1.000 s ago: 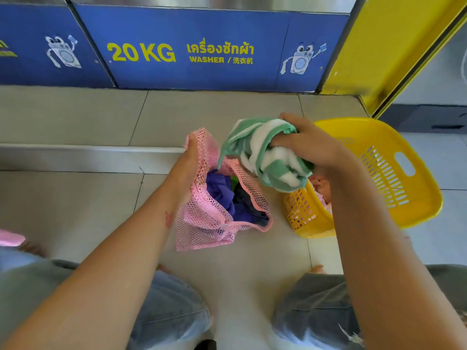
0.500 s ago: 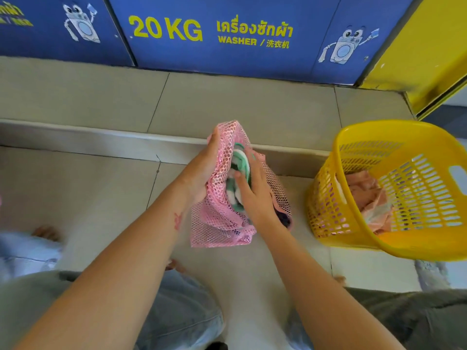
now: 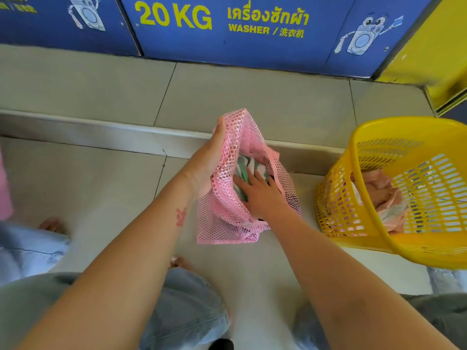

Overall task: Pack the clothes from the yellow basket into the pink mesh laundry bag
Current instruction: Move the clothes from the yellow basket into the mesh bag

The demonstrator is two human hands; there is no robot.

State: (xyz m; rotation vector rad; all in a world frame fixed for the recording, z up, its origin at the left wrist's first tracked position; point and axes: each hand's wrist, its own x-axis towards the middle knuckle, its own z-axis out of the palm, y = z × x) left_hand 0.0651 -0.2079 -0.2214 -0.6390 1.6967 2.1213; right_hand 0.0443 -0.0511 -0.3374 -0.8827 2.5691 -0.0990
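The pink mesh laundry bag [image 3: 222, 210] stands on the tiled floor in the middle of the view. My left hand [image 3: 209, 162] grips its left rim and holds the mouth up and open. My right hand [image 3: 260, 195] is inside the mouth, fingers spread flat on a green-and-white striped garment [image 3: 246, 164] that lies in the bag. To the right, the yellow basket [image 3: 374, 157] tilts toward me and holds a peach-pink garment [image 3: 379, 195] with some pale cloth under it.
A raised tiled step [image 3: 101, 132] runs across behind the bag, with blue washer panels [image 3: 227, 41] above it. My knees in light jeans [image 3: 182, 306] are at the bottom. A bare foot [image 3: 50, 224] shows at the left, and a pink item [image 3: 5, 193] at the left edge.
My right hand carried the striped garment from above the basket into the bag and now presses it down deeper. My left hand kept hold of the rim.
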